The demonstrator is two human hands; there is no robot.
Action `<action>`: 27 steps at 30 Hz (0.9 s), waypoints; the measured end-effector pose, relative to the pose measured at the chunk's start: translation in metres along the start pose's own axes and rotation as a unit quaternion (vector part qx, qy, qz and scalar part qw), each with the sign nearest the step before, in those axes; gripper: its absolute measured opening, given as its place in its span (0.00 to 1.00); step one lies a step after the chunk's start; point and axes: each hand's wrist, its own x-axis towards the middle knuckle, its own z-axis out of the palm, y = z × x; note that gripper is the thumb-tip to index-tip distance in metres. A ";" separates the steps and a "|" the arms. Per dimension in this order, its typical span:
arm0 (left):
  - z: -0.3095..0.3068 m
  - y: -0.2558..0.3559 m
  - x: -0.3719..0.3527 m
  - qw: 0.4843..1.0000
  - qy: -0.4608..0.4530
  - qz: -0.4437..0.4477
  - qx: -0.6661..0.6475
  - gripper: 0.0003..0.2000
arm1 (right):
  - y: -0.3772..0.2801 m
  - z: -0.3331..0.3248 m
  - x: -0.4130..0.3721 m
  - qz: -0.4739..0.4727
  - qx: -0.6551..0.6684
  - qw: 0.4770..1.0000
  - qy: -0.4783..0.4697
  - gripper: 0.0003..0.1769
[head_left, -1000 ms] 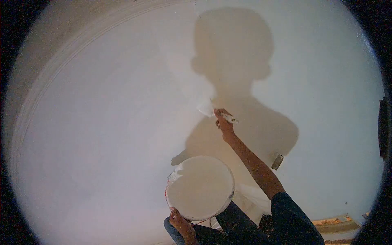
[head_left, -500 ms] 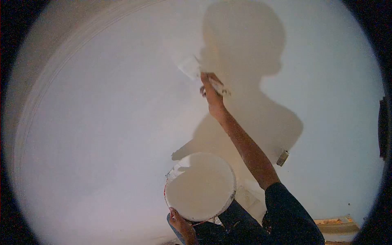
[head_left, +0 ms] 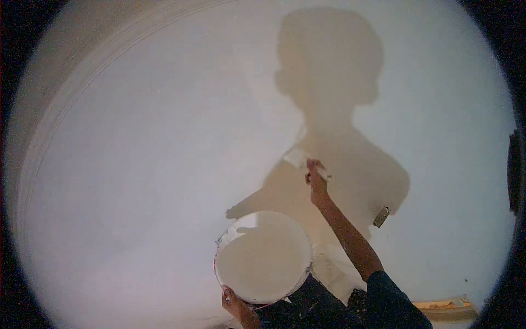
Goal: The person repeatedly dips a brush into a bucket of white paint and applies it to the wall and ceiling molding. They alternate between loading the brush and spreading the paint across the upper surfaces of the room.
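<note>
My right hand (head_left: 316, 181) is closed around the handle of a wide, pale paintbrush (head_left: 296, 158). The brush head lies at the white wall (head_left: 153, 164), inside the shadow of my head and shoulders. Low in front of me, my left hand (head_left: 235, 304) grips the near left rim of a round bucket (head_left: 217, 268). Whitish paint (head_left: 266, 263) fills much of the bucket, and its rim is smeared. The fingers of the left hand are partly hidden by the rim.
A small rectangular wall box (head_left: 382, 217) is set in the wall right of my forearm. At the lower right is a tan, wood-like piece (head_left: 446, 310). A dark object (head_left: 513, 172) stands at the right edge. Curved-looking moulding (head_left: 71, 98) borders the wall at upper left.
My right hand and the paintbrush have moved down and to the right along the wall. The bucket, with my left hand on it, sits slightly lower and further left in view.
</note>
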 end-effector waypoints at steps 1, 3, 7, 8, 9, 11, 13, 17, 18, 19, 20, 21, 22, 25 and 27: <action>-0.001 -0.001 0.003 1.000 -0.009 0.001 -0.008 0.31 | -0.025 0.019 0.004 -0.026 0.033 0.999 -0.017 0.14; -0.006 -0.007 0.007 1.000 -0.016 0.003 -0.015 0.31 | -0.075 0.061 0.019 -0.103 0.083 0.990 -0.057 0.13; -0.005 -0.011 0.010 0.998 -0.031 0.050 -0.012 0.30 | -0.190 0.153 0.036 -0.218 0.142 0.954 -0.147 0.15; -0.005 -0.009 0.009 0.997 -0.057 0.058 -0.018 0.29 | -0.212 0.178 0.043 -0.249 0.162 0.944 -0.146 0.15; -0.007 -0.011 0.011 0.997 -0.055 0.058 -0.018 0.29 | -0.231 0.199 0.049 -0.279 0.182 0.932 -0.145 0.16; -0.010 -0.017 0.018 0.998 -0.022 0.059 0.007 0.30 | -0.262 0.224 0.059 -0.329 0.162 0.911 -0.188 0.17; -0.012 -0.015 0.017 0.998 -0.026 0.047 0.018 0.30 | -0.268 0.239 0.071 -0.334 0.160 0.910 -0.188 0.17; -0.010 -0.007 0.012 0.998 -0.031 0.036 0.037 0.30 | -0.240 0.221 0.067 -0.290 0.123 0.933 -0.175 0.19; -0.009 -0.001 0.010 0.998 -0.030 0.035 0.045 0.30 | -0.226 0.211 0.065 -0.275 0.102 0.943 -0.159 0.19; -0.008 0.002 0.008 0.998 -0.029 0.036 0.051 0.30 | -0.210 0.198 0.062 -0.264 0.094 0.947 -0.156 0.20; -0.006 0.005 0.005 0.997 -0.029 0.037 0.057 0.30 | -0.193 0.184 0.060 -0.254 0.086 0.951 -0.152 0.20; -0.005 0.008 0.003 0.997 -0.029 0.039 0.063 0.31 | -0.175 0.170 0.060 -0.241 0.064 0.959 -0.134 0.20; -0.004 0.011 0.001 0.996 -0.033 0.040 0.070 0.31 | -0.160 0.155 0.058 -0.230 0.040 0.966 -0.114 0.21; -0.005 0.009 0.002 0.999 -0.022 0.012 0.034 0.31 | -0.112 0.115 0.040 -0.185 0.012 0.978 -0.097 0.15; -0.008 -0.002 0.011 1.000 -0.006 -0.008 -0.010 0.31 | -0.075 0.082 0.038 -0.162 -0.016 0.982 -0.096 0.17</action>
